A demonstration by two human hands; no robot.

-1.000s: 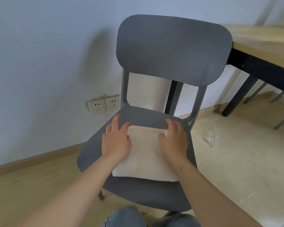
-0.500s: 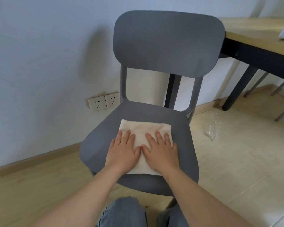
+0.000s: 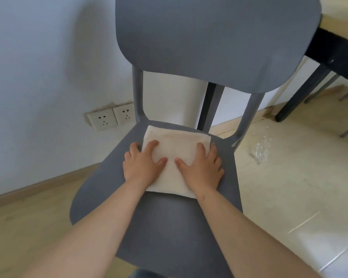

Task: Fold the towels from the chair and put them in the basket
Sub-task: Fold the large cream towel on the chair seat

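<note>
Both left hand (image 3: 144, 167) and right hand (image 3: 201, 171) lie flat on towel (image 3: 179, 144) atop chair (image 3: 159, 227).

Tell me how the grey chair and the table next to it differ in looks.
The chair is grey all over; the table has a pale wooden top on a black frame and legs. The chair fills the middle of the view and bears a towel on its seat; the table is cut off at the right edge, its top mostly out of view. Both stand by the pale wall.

Bare left hand (image 3: 144, 164), right hand (image 3: 201, 168); blue denim trousers (image 3: 144, 274).
</note>
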